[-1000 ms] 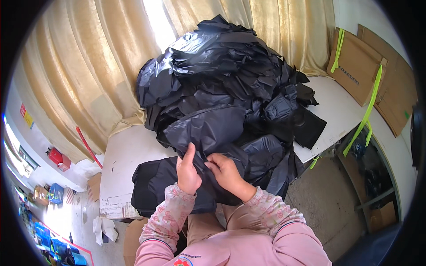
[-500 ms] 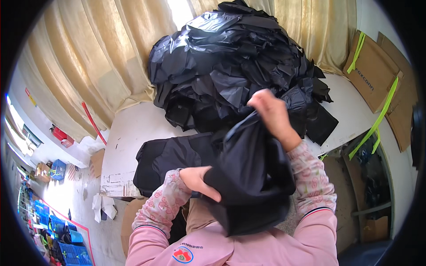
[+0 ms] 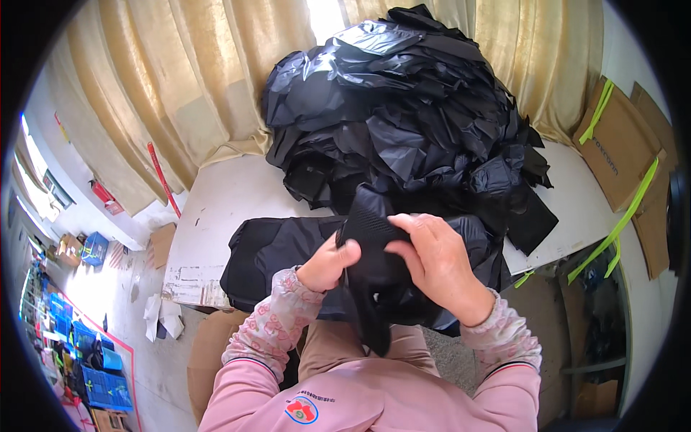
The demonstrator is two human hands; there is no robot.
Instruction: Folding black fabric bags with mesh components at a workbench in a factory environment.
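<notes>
A black cloth piece (image 3: 376,270) hangs bunched between both hands, a textured patch showing near its top and a loose end drooping toward my lap. My left hand (image 3: 327,265) grips its left side, the thumb in front and the other fingers hidden behind. On the other side my right hand (image 3: 445,263) pinches the cloth between thumb and bent fingers. Beneath it, along the table's near edge, a flat black fabric piece (image 3: 263,252) with rounded panels lies spread out. Whether the two pieces are joined is hidden.
A tall heap of black fabric pieces (image 3: 403,108) covers the back of the white table (image 3: 209,223), against beige curtains (image 3: 165,93). Flattened cardboard (image 3: 615,147) with green straps leans at the right. Blue crates (image 3: 104,385) stand on the floor at the left.
The held cloth has gone from a wide, billowing shape to a narrower bunch farther from my body. My right hand has come down from above and now grips it beside the left hand.
</notes>
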